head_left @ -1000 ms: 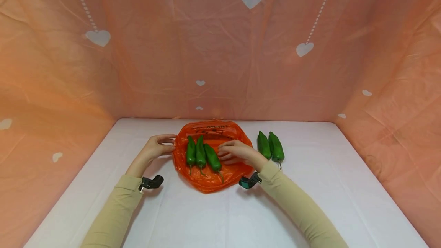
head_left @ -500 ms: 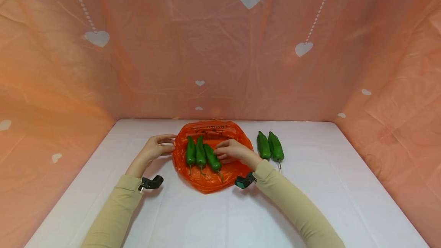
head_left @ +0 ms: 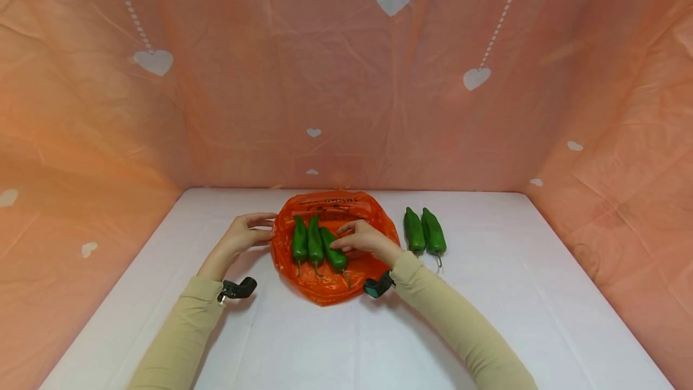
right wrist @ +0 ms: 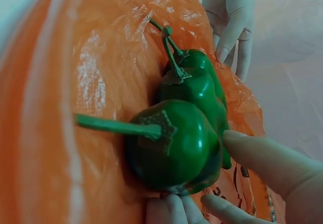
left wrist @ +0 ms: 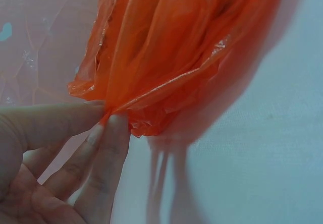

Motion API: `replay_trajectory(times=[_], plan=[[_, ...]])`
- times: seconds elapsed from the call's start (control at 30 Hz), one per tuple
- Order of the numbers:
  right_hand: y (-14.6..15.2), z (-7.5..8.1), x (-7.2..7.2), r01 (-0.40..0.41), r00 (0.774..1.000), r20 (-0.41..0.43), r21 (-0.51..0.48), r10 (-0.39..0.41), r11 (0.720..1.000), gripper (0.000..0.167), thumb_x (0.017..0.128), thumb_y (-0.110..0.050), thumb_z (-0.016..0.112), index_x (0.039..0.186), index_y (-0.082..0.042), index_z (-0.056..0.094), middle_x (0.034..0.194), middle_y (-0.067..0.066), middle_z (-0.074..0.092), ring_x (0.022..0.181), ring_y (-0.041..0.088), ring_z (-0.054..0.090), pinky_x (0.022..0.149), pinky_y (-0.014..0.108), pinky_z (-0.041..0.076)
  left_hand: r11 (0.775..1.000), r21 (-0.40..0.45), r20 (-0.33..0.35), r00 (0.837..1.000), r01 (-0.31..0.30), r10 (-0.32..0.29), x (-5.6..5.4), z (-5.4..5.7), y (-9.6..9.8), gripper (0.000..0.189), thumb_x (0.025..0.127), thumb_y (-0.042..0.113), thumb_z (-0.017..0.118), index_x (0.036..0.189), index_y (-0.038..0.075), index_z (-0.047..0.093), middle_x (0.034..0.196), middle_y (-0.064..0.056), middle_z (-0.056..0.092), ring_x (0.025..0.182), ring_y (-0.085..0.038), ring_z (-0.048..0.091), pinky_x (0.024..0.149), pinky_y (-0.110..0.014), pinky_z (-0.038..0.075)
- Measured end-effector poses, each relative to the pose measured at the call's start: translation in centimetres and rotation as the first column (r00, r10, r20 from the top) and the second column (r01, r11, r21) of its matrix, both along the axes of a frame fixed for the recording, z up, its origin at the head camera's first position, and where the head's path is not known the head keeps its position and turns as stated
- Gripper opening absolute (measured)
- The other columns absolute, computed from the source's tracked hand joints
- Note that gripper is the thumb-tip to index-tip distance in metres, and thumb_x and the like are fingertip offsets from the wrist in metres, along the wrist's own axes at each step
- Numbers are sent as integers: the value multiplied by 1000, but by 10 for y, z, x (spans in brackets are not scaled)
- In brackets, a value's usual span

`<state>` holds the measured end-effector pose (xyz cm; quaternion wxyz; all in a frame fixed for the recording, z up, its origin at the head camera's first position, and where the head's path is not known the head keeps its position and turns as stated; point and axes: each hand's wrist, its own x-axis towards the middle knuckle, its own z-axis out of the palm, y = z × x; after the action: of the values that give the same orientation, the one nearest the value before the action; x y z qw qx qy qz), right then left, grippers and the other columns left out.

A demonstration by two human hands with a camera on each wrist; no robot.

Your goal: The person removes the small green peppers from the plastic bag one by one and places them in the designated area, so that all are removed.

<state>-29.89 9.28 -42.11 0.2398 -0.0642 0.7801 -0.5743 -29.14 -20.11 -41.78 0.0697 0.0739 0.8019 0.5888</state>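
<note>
An orange plastic bag lies spread on the table with three green peppers in it, side by side. My left hand pinches the bag's left rim; the left wrist view shows the thumb and fingertips closed on the gathered film. Over the right part of the bag, my right hand holds the rightmost green pepper. In the right wrist view the thumb lies against that green pepper on one side and the fingers reach to its other side, partly hidden. The two left green peppers lie close together, stems toward me.
Two more green peppers lie on the white table to the right of the bag. A pinkish-orange cloth with white hearts walls off the back and both sides.
My right hand has moved left, from beside the rightmost pepper onto it, and the fingers have come round it. The left hand stays at the bag's rim.
</note>
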Motion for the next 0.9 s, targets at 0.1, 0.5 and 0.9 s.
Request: replay_trajectory(times=[0.1,0.5,0.9], plan=[[-1,0,0,1,1000,-11,15,-1,1000,52,81,-12,77,124,6,55,95,13,64,74,18,62,73,37,58,1000,4,7,1000,-8,8,-1,-1,0,51,86,-3,65,134,-9,48,124,-33,54,94,-24,66,81,-41,55],[-3,-1,-2,-7,1000,-19,53,8,999,55,77,-12,80,124,6,57,101,11,66,79,18,64,72,34,57,1000,-7,16,1000,-11,11,-2,-1,0,52,86,-3,66,134,-8,48,123,-32,55,94,-25,66,79,-40,56],[-3,1,-6,-37,999,9,80,37,996,53,77,-12,80,121,8,60,99,11,67,79,16,65,73,33,57,1000,-7,20,1000,-10,10,-2,-1,1,52,86,-3,65,134,-9,47,123,-33,54,96,-28,65,80,-40,56]])
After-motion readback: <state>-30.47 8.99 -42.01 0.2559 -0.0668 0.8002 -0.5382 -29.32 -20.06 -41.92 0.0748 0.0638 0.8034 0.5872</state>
